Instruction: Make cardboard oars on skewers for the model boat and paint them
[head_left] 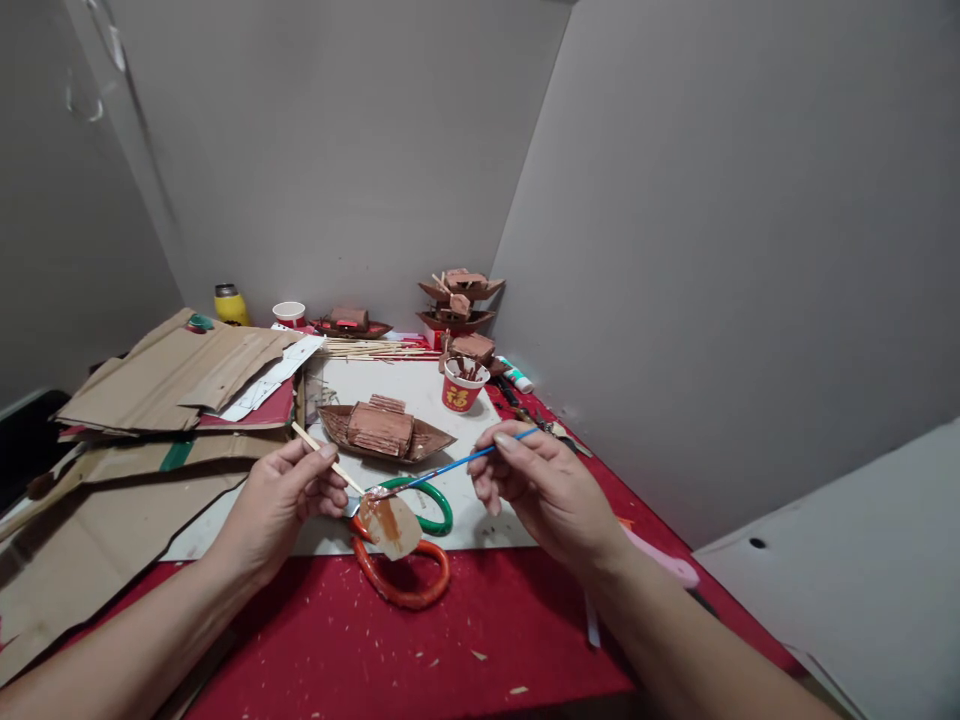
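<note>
Pinched in my left hand (pixel 289 500) is a thin wooden stick (pixel 328 458); at its lower end is a tan, rounded cardboard piece (pixel 400 525) with a brown wet streak. My right hand (pixel 536 480) grips a blue paintbrush (pixel 457 462), its tip touching the upper edge of the piece near the stick's end. Under the piece lie scissors with one green and one orange handle (pixel 420 601). Behind them a brown model boat (pixel 380 429) with a ridged cabin rests on a white board (pixel 330 376).
Cardboard sheets (pixel 150 375) are piled at the left. A red paper cup (pixel 463 388) holds brown sticks. More model boats (pixel 461 318), wooden sticks (pixel 375 349), a white cup (pixel 289 312) and a yellow bottle (pixel 231 305) stand or lie at the back of the red table (pixel 360 660).
</note>
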